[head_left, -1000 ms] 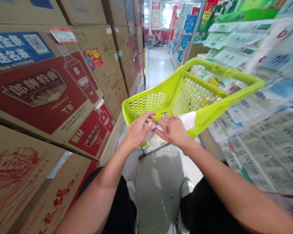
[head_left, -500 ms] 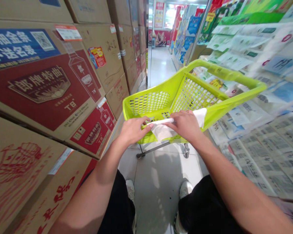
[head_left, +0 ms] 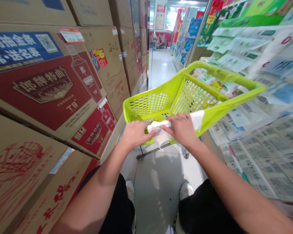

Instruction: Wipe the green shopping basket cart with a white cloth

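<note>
A lime-green shopping cart [head_left: 148,97] stands crosswise in front of me, its handle up at the right. A white cloth [head_left: 163,136] is draped over the cart's near rim, with one corner showing beyond my right wrist. My left hand [head_left: 135,134] is closed on the cloth's left end at the rim, thumb on the near side. My right hand [head_left: 184,129] grips the cloth over the same rim, its fingers curled to the basket side and its thumb pointing left. Part of the cloth is hidden beneath the right hand.
Stacked cardboard cartons [head_left: 46,84] line the left side. Packs of tissue paper [head_left: 249,65] are piled on the right, close to the cart's handle. A tiled aisle floor [head_left: 158,175] runs between, and the cart's wheels [head_left: 140,157] rest on it.
My left hand has shifted slightly down. The cloth between my hands has bunched up over the rim, and its right corner has drawn slightly left. The cart has barely moved.
</note>
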Available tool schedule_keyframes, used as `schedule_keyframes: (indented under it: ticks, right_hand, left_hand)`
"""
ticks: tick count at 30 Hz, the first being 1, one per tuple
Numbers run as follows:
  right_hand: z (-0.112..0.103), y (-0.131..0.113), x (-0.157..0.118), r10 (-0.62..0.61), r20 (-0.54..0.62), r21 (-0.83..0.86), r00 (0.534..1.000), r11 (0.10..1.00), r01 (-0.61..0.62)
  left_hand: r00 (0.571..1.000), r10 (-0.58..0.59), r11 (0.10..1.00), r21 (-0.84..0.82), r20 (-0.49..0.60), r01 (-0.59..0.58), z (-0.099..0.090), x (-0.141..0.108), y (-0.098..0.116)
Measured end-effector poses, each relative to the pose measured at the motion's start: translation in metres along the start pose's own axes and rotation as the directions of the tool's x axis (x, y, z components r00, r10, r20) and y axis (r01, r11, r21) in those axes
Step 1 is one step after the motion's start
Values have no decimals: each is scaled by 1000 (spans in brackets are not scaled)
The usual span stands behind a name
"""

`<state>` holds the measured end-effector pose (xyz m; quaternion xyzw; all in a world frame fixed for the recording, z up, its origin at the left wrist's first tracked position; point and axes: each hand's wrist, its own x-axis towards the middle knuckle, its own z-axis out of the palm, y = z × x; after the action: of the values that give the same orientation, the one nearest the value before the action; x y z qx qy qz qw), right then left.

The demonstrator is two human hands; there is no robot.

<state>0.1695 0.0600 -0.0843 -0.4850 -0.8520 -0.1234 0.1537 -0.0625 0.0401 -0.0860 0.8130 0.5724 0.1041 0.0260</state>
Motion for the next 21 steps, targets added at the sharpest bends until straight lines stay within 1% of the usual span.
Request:
schedule_keyframes:
  ticks: [3,5,6,8,10,13,16,18,19,21]
  right_hand:
    - [6,-29,3,-93,7,59,996,994,92]
    - [6,-35,6,-116,24,79,993,990,114]
    - [5,-34,8,-105,35,80,994,992,102]
    - [3,-25,11,-54,48,57,997,997,51]
    - [0,-9,13,7,46,12,999,1000,-7]
    - [-6,19,11,86,7,-55,996,995,-85]
    - [-10,42,5,143,-41,-99,989,984,-146]
    - [-11,47,2,148,-55,-109,987,982,-153]
    - [-10,45,1,142,-60,-111,988,983,-148]
    - [-7,34,0,120,-64,-109,991,986,-126]
  left_hand:
    - [1000,-10,1000,5,14,10,0,1,1]
    - [1000,-21,1000,-5,15,21,0,2,-1]
    - [1000,-21,1000,-17,14,21,0,2,-3]
    - [1000,-13,998,-54,13,14,0,3,-9]
    - [1000,-18,995,-98,8,19,-1,3,-14]
    - [999,-41,991,-129,-8,39,-2,2,-21]
    - [998,-53,993,-110,-13,52,-2,2,-21]
    - [998,-65,995,-79,-18,63,-1,1,-17]
    - [997,-70,996,-60,-22,69,-1,1,-15]
    - [997,-74,997,-31,-25,73,0,1,-9]
